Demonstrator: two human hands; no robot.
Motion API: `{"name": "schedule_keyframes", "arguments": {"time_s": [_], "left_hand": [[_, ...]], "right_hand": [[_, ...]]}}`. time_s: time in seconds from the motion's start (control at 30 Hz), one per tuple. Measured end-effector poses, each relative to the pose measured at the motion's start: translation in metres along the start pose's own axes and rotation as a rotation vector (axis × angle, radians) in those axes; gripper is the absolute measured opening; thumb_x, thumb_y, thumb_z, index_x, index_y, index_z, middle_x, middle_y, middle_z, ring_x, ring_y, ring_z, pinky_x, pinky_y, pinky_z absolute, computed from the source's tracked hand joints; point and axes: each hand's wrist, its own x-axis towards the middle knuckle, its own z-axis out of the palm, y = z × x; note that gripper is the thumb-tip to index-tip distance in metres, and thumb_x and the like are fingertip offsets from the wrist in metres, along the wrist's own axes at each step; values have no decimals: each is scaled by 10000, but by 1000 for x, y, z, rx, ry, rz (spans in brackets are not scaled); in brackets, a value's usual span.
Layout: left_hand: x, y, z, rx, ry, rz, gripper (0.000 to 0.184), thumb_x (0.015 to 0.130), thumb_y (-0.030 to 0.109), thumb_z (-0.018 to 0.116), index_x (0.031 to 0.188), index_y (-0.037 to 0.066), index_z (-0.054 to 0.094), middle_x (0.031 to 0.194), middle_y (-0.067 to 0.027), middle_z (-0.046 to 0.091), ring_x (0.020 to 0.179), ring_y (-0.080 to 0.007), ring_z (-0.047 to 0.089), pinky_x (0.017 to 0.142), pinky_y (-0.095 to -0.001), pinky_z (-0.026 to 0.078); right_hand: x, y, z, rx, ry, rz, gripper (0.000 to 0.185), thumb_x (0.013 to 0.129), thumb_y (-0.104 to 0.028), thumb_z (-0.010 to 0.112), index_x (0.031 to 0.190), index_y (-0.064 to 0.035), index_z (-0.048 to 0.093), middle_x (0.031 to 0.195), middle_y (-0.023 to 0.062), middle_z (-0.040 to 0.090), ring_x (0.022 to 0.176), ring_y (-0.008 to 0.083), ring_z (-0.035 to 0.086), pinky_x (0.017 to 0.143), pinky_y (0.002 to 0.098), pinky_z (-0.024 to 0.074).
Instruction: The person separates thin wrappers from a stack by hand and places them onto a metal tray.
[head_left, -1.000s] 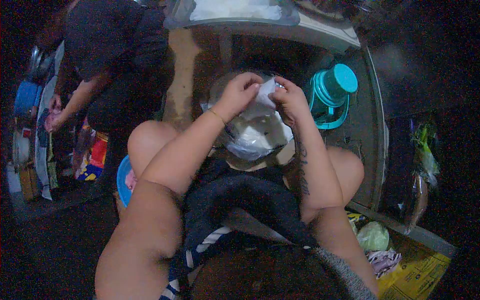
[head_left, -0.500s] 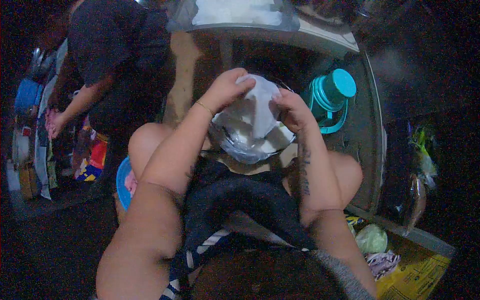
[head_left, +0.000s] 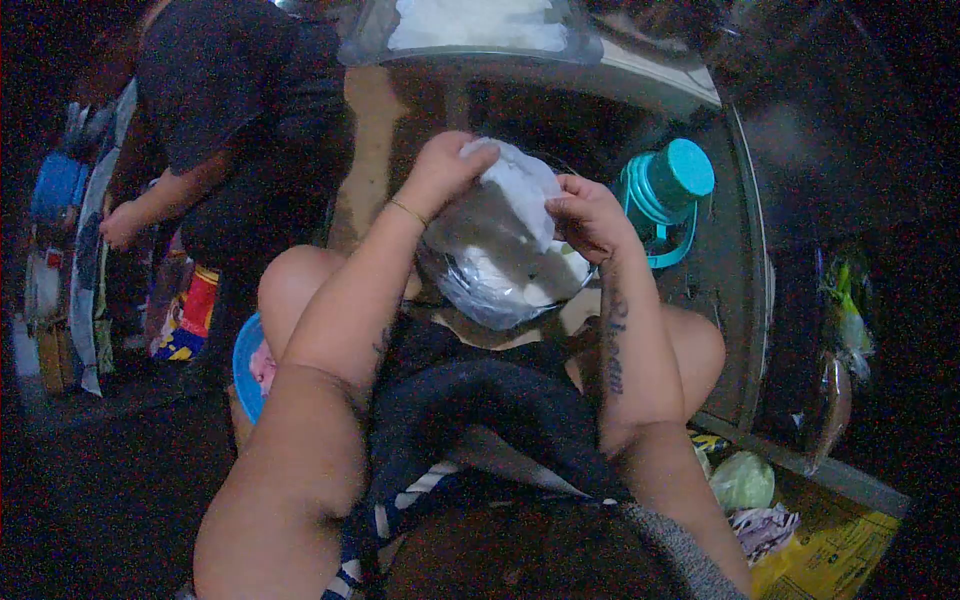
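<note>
A limp, thin white sheet [head_left: 517,190] hangs between my two hands; I cannot tell whether it is cloth or a wrapper. My left hand [head_left: 450,172] pinches its upper left edge. On the other side, my right hand [head_left: 592,217] grips the right edge between thumb and fingers. Below the sheet, between my knees, sits a round bowl [head_left: 492,308] that looks lined with clear plastic. White pieces [head_left: 545,280] lie inside it, partly covered by the sheet.
A teal bucket [head_left: 640,190] stands right of the bowl. Ahead is a clear tray [head_left: 370,40] with white contents. A blue basin [head_left: 245,370] is by my left leg. Another person [head_left: 205,90] works at left. A cabbage [head_left: 743,480] lies at lower right.
The sheet has shifted, its lower part lifting so more white pieces show in the bowl. My right hand has turned slightly. The other person's hand has moved a little.
</note>
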Motion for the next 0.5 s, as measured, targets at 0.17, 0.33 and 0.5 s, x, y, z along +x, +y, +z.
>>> {"name": "schedule_keyframes", "arguments": {"time_s": [0.17,0.33,0.5], "left_hand": [[-5,18,-9,44,-10,-67,508,764,473,635,838,-29,671,840,-228,658,803,-346,646,736,-411,489],[-2,19,-10,176,11,-58,512,779,477,623,839,-29,670,816,-226,656,785,-346,646,726,-413,488],[-2,22,-15,-38,-54,-110,536,849,522,556,875,0,672,867,-171,670,788,-280,637,733,-383,484]], "right_hand": [[1,-4,-2,48,64,-16,319,774,-42,638,1083,-10,568,951,73,645,786,183,640,688,320,540],[0,-3,-5,109,25,-35,354,779,-32,642,1120,-5,552,1003,96,636,870,205,640,756,343,540],[3,-10,-1,642,23,-131,350,864,-243,583,1110,6,576,1031,137,648,890,260,635,783,395,526]]}}
